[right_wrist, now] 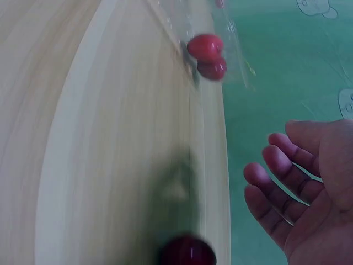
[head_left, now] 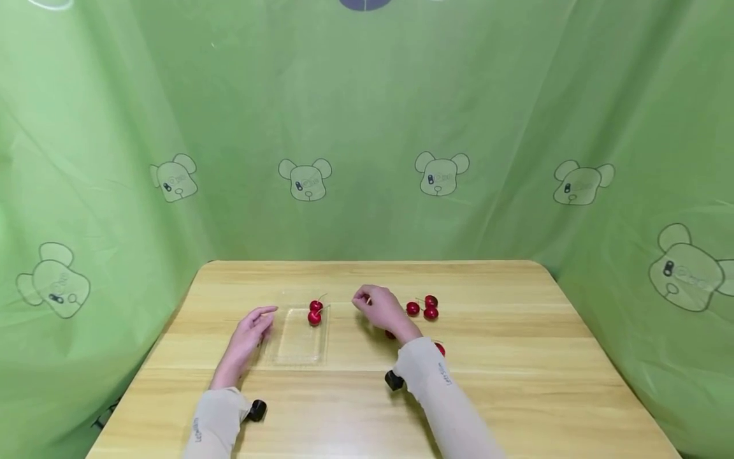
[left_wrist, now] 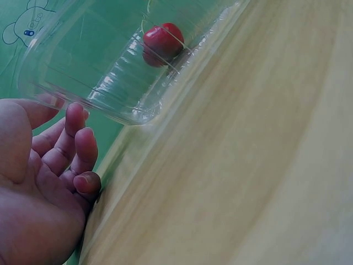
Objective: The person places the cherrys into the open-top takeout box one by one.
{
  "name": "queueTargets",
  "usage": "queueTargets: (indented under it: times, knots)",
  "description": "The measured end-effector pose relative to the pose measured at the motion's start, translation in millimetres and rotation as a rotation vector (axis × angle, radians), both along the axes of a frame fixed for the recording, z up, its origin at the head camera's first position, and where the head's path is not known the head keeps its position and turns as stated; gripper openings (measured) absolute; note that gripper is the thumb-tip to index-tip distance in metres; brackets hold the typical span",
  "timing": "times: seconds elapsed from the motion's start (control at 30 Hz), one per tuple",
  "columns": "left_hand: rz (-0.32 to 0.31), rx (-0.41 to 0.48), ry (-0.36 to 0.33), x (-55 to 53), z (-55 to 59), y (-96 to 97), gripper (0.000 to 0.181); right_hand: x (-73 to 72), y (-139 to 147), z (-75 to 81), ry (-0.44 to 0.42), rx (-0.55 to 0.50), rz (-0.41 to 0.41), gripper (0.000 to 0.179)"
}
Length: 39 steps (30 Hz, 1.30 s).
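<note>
A clear plastic tray point(head_left: 298, 362) lies on the table with two red cherries point(head_left: 314, 317) near its far right corner, their stems showing. At the tray's left side is my left hand point(head_left: 251, 331), fingers loosely bent; in the left wrist view the left hand point(left_wrist: 44, 171) has its thumb and index finger at the rim, pinching not evident. Between the tray and the loose cherries my right hand point(head_left: 381, 309) hovers over the table. Seen from the right wrist, the right hand point(right_wrist: 303, 187) has loosely curled fingers with nothing visible between them.
Several loose cherries point(head_left: 413, 308) lie on the wooden table point(head_left: 487, 395) right of the tray. One cherry point(head_left: 390, 335) is partly hidden under the right wrist, and another cherry point(head_left: 439, 350) sits behind the sleeve. A green curtain point(head_left: 367, 223) surrounds the table's back and sides.
</note>
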<state>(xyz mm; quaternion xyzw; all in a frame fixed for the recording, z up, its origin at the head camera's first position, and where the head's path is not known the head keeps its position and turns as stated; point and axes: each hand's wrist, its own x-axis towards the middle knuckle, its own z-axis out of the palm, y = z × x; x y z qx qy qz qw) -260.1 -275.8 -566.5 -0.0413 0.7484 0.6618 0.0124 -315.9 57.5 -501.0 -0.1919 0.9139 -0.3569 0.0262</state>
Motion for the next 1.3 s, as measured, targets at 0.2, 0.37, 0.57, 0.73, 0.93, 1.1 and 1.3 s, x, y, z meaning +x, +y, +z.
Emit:
queueTargets:
  times: [0.2,0.37,0.57,0.73,0.93,1.1,1.3]
  knots:
    - [-0.007,0.004,0.001,-0.9,0.1,0.0,0.043,4.3,35.6,-4.2,-0.002,0.024,-0.019,0.015]
    - [0.019,0.001,-0.009,0.1,-0.3,-0.5,0.040,8.5,66.0,-9.2,-0.027,0.031,-0.029,0.016]
    - [0.017,-0.013,-0.007,0.7,-1.1,-1.6,0.043,15.7,99.4,-10.7,-0.073,0.017,-0.037,0.019]
    - [0.008,-0.016,0.001,-0.7,-0.4,-2.0,0.044,20.7,124.4,-15.4,-0.081,0.029,-0.064,0.018]
    - [0.002,-0.034,0.004,-1.1,1.2,-2.2,0.044,24.9,146.6,-23.1,-0.107,0.018,-0.065,0.015]
    - [-0.001,-0.043,0.001,-1.4,1.7,-3.8,0.045,26.9,156.0,-26.7,-0.120,0.035,-0.062,0.014]
    - [0.001,-0.034,0.003,-1.9,0.1,-3.3,0.043,28.9,164.1,-30.8,-0.120,0.063,-0.044,0.012]
